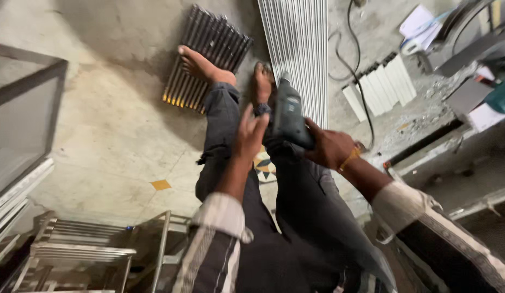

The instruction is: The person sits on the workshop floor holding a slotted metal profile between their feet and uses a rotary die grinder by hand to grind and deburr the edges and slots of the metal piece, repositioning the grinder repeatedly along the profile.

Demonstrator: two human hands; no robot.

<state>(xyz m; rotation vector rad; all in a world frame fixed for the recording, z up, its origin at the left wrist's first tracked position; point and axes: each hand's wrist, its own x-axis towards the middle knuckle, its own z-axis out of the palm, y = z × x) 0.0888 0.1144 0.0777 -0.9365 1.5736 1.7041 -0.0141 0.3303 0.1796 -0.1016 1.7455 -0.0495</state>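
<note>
A dark teal power drill (pixel 289 115) is held over my lap, its nose pointing away from me toward my feet. My right hand (pixel 329 146) grips the drill's body from the right. My left hand (pixel 250 133) has its fingers on the chuck at the drill's left side. I sit with both legs in dark trousers stretched out, bare feet (pixel 205 67) resting on the floor.
A bundle of dark ribbed bars (pixel 209 54) lies under my left foot. Long white ribbed profiles (pixel 298 49) run beside it. Short white pieces (pixel 380 87), a black cable (pixel 356 70), a metal frame (pixel 90 252) and a cluttered bench (pixel 469 97) surround me.
</note>
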